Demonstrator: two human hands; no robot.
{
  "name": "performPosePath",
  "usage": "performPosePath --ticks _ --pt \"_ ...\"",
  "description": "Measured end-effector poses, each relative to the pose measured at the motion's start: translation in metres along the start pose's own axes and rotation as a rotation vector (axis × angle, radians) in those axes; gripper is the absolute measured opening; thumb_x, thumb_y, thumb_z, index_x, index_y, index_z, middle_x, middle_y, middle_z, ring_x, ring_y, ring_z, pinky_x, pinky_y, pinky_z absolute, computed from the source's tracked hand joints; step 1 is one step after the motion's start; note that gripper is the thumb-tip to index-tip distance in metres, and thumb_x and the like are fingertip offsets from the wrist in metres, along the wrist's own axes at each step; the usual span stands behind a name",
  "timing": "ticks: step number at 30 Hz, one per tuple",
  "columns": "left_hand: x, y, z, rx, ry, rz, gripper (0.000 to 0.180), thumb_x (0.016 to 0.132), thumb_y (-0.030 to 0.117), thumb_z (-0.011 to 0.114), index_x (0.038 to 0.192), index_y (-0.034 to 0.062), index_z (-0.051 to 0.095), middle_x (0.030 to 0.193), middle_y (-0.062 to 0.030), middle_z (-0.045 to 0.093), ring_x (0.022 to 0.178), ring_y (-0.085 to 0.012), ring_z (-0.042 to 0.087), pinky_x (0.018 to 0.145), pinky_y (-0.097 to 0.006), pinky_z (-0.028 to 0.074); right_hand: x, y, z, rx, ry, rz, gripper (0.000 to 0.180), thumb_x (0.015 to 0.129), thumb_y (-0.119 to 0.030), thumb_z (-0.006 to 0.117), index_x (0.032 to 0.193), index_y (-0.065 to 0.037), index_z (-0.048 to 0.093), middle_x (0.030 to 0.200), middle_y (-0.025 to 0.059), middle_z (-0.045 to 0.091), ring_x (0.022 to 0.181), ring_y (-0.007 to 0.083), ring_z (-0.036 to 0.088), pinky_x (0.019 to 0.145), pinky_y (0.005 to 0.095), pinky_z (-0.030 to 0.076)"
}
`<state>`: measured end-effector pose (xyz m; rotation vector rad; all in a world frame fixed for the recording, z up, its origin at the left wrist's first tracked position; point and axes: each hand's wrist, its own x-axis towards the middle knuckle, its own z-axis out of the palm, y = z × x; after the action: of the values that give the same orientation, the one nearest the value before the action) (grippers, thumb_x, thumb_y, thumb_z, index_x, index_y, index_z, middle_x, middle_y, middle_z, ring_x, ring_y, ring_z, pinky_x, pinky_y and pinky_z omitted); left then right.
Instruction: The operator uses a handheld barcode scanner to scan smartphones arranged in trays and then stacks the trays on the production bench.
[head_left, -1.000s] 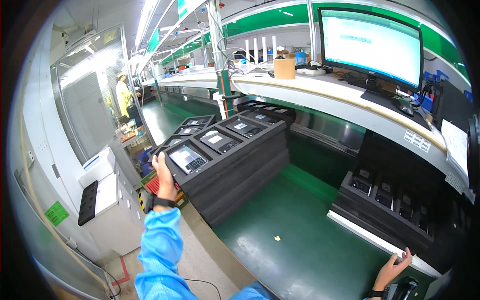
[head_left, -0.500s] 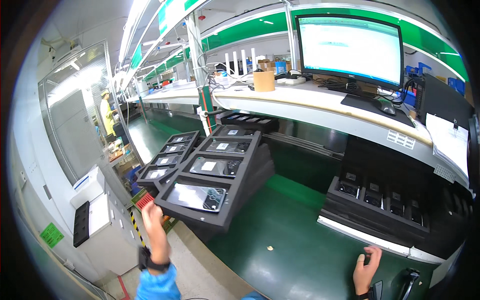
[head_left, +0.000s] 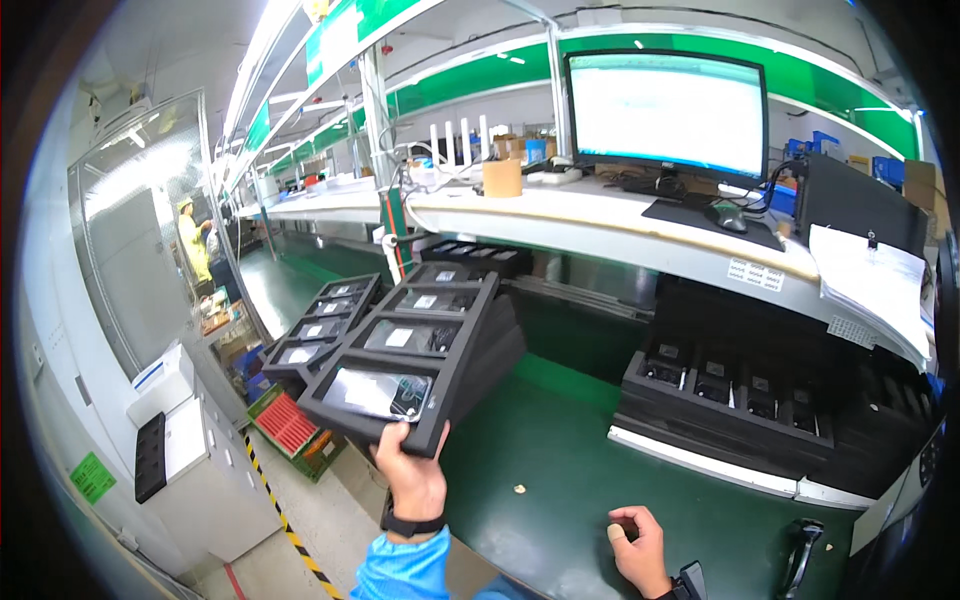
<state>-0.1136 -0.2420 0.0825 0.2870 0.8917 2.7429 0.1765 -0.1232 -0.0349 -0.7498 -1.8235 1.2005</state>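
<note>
The long black foam tray (head_left: 454,368) looks dull, the flat green counter (head_left: 545,450) smooth and shiny, the blue cloth sleeve (head_left: 405,568) wrinkly.

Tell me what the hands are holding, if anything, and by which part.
The left hand grips the top black tray by its near edge, close to the right corner. The right hand holds nothing.
</note>
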Motion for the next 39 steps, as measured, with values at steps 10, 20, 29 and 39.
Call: performPosePath --ticks 10,20,29,39 --pt "-0.093 0.128 -0.173 -0.067 -0.273 -0.124 0.063 0.088 0.041 0.058 0.138 0.0026 0.052 0.129 -0.0160 0.062 0.116 -0.0300 0.060 0.101 -0.045 0.045 0.081 -0.021 -0.008 1.030 -0.278 0.431 0.090 0.098 -0.068 0.040 0.161 -0.015 0.003 0.157 0.0239 0.027 0.139 0.0396 0.037 0.110 0.0578 0.039" --pt "-0.100 0.094 -0.306 0.035 -0.217 -0.722 0.079 0.082 0.041 0.069 0.145 0.0004 0.045 0.136 -0.0194 0.059 0.121 -0.0353 0.059 0.103 -0.050 0.051 -0.061 -0.047 -0.100 0.599 0.117 0.206 0.089 0.091 -0.052 0.059 0.151 0.007 0.032 0.149 0.0235 0.044 0.135 0.0274 0.049 0.113 0.0373 0.038" --pt "-0.046 -0.048 -0.118 0.298 -0.428 -0.496 0.070 0.103 0.052 0.027 0.137 -0.0037 0.053 0.121 -0.0147 0.067 0.115 -0.0257 0.062 0.103 -0.039 0.047 -0.173 -0.005 -0.115 0.184 1.028 0.261 0.062 0.107 -0.039 0.030 0.127 0.012 0.061 0.120 0.0190 0.067 0.112 0.0238 0.063 0.103 0.0336 0.044" --pt "-0.028 -0.110 -0.089 1.122 -0.351 0.251 0.033 0.100 0.011 0.048 0.099 -0.0160 0.065 0.086 -0.0140 0.070 0.081 -0.0169 0.061 0.076 -0.034 0.049 -0.132 -0.010 -0.116 0.395 0.746 0.402 0.035 0.099 -0.017 0.059 0.128 0.003 0.060 0.113 0.0061 0.067 0.101 0.0128 0.062 0.089 0.0275 0.048"
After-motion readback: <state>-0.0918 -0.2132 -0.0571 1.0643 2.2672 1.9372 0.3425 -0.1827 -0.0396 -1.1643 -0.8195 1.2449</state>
